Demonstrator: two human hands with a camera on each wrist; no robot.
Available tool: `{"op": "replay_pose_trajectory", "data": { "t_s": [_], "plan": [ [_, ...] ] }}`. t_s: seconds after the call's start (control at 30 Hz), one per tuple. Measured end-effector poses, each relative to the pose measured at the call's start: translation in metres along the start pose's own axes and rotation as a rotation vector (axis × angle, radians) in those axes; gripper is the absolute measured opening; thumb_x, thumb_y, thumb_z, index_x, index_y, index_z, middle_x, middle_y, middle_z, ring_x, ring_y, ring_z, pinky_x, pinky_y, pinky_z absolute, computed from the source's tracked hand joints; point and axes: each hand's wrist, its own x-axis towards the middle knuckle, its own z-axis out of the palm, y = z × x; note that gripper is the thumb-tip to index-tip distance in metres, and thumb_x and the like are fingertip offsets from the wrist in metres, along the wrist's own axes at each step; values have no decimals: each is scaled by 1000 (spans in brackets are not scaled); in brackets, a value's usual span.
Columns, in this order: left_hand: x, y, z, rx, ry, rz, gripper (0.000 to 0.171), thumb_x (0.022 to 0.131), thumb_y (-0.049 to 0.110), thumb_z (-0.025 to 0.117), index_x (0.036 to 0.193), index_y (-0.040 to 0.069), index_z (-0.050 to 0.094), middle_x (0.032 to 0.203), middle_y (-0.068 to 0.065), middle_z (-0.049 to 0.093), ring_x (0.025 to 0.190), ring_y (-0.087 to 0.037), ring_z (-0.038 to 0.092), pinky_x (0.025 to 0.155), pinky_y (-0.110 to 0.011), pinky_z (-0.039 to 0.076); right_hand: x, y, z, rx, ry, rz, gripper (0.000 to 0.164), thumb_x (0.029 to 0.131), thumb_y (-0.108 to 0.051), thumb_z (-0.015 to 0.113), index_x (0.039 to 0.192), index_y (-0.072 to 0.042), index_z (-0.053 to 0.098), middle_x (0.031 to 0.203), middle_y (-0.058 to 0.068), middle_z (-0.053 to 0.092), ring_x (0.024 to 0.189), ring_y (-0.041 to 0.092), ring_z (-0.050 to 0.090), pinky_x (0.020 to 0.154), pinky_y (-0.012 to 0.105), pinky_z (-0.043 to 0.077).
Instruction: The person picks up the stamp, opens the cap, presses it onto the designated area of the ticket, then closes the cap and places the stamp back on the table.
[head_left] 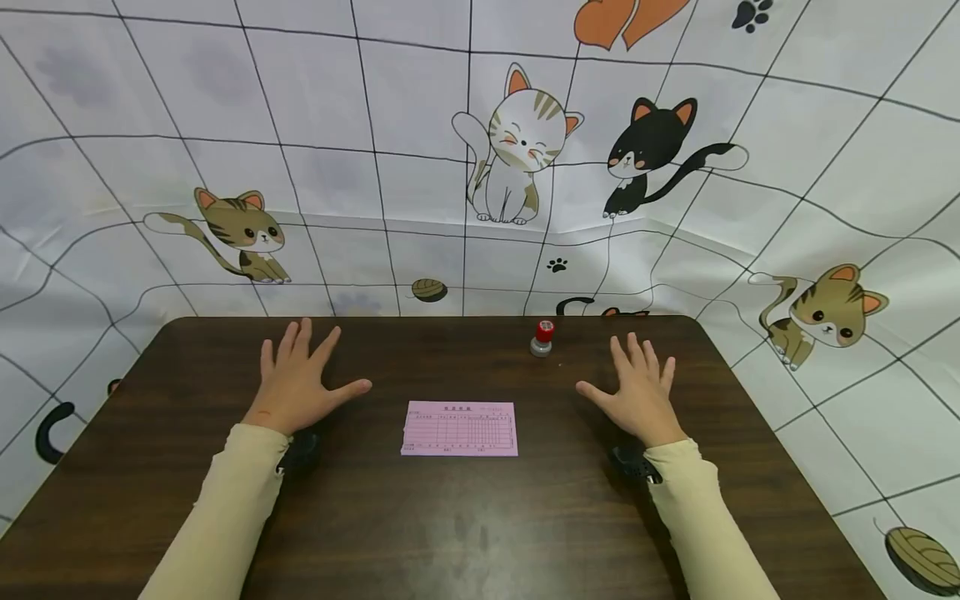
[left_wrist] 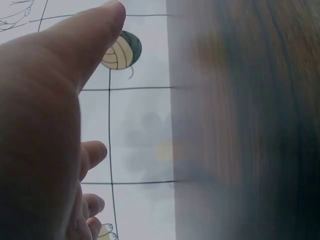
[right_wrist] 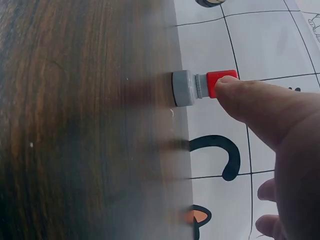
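Observation:
A pink printed form lies flat on the dark wooden table, between the two hands. Behind it and to its right stands a small stamp with a red top and grey base, upright near the table's back edge. My left hand is spread over the table left of the form, holding nothing. On the right, my other hand has its fingers spread too, apart from the stamp. In the right wrist view the thumb overlaps the red top of the stamp.
The brown wooden table ends at a white cloth backdrop with grid lines and cartoon cats. The cloth rises behind the table and hangs along both sides. Dark bands with the wrist cameras sit at both cuffs.

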Motion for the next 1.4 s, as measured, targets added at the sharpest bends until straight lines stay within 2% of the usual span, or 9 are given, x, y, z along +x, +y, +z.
{"op": "replay_pose_trajectory", "data": {
  "t_s": [0.37,0.63,0.83,1.0,1.1,1.23,1.4],
  "plan": [
    [5,14,5,4,-13,38,110,84,79,63,163,10,30,168,-31,10,155,-50,4,119,-73,-3,0,-7,10,-4,-27,-30,104,92,-63,67,164,-2,23,170,27,11,156,49,3,119,70,-10],
    [-2,30,10,37,-24,112,105,86,73,67,162,10,34,168,-28,16,156,-47,8,121,-69,0,-6,-27,18,-36,-39,-116,98,92,-58,70,161,-2,30,169,25,20,155,47,12,121,69,-3],
    [-12,54,17,66,-50,216,99,83,68,74,157,9,45,165,-25,31,154,-45,21,122,-67,13,-17,-51,24,-65,-96,-222,89,91,-53,73,157,-1,41,164,23,34,153,44,27,124,65,10],
    [-23,78,21,53,-112,304,87,81,58,82,148,8,57,156,-19,48,146,-41,41,118,-60,34,-27,-75,26,-66,-169,-325,72,92,-43,77,147,-3,56,154,18,50,144,38,45,120,55,33],
    [-28,89,25,38,-141,355,80,82,53,85,144,9,61,151,-17,54,140,-38,50,113,-56,41,-32,-88,28,-73,-191,-381,62,92,-39,78,140,-4,62,148,15,57,139,35,52,114,52,42],
    [-33,99,31,36,-145,410,67,85,47,83,138,10,67,145,-17,60,132,-36,59,109,-53,47,-36,-100,31,-82,-194,-459,55,93,-35,79,137,-5,66,144,13,61,134,32,57,108,49,48],
    [-36,105,39,39,-119,447,54,89,43,80,132,11,71,139,-17,64,127,-35,63,107,-52,49,-38,-107,35,-88,-192,-519,52,93,-32,78,138,-7,66,144,14,61,131,32,59,106,50,50]
  ]
}}
